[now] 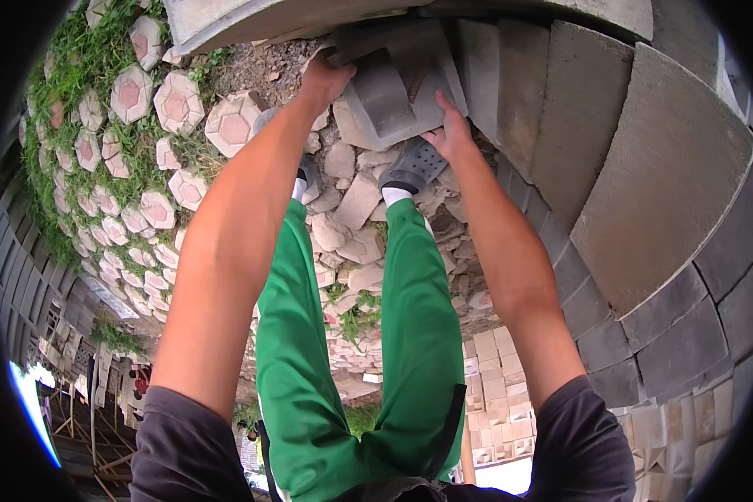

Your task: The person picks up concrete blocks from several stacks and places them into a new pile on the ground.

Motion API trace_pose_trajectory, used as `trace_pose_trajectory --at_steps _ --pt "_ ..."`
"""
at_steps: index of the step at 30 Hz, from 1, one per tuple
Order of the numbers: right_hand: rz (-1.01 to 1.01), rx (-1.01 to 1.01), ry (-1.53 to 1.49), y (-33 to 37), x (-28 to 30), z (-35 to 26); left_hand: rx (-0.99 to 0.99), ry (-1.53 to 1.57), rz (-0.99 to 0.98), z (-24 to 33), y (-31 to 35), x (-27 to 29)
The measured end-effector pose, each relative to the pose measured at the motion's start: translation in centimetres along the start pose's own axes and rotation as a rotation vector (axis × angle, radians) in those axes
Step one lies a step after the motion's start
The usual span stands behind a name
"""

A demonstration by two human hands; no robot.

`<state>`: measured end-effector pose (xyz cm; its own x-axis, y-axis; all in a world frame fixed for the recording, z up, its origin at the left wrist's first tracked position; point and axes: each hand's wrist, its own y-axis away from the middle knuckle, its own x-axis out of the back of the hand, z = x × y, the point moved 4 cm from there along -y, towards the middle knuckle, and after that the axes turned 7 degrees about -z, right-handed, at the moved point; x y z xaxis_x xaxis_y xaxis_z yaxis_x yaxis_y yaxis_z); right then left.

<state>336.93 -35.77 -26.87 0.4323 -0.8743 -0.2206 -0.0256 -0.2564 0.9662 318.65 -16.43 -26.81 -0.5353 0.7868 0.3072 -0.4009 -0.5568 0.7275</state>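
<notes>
A grey concrete slab (431,63) with a smooth face lies between my two hands at the far end of the view. My left hand (326,79) is closed over its left edge, with the fingertips partly hidden. At the near right corner my right hand (448,131) grips the slab, its thumb up along the side and its other fingers partly under the edge. The slab is tilted, and a dark shadow falls across its face. Whether its far side rests on anything cannot be made out. Right of it stands a row of similar grey slabs (520,92).
Broken stones (360,201) cover the ground around my grey clogs (414,166). Hexagonal pavers (176,102) lie in grass on the left. Large concrete slabs (665,176) and stacked dark blocks (686,335) rise at the right. A curved pale slab (251,18) crosses the far edge.
</notes>
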Motion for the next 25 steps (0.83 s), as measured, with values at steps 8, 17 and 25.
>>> trace_pose_trajectory --at_steps 8,17,25 --pt "0.119 0.048 0.432 1.6 1.3 0.4 0.345 0.545 0.168 -4.4 7.4 -3.1" --pt "0.615 0.311 1.000 5.1 -0.6 -0.6 0.261 0.554 0.064 -6.8 7.5 -3.6" --pt "0.135 0.386 1.490 5.7 -9.5 -4.3 0.198 1.649 -0.121 -7.4 7.5 -7.7"
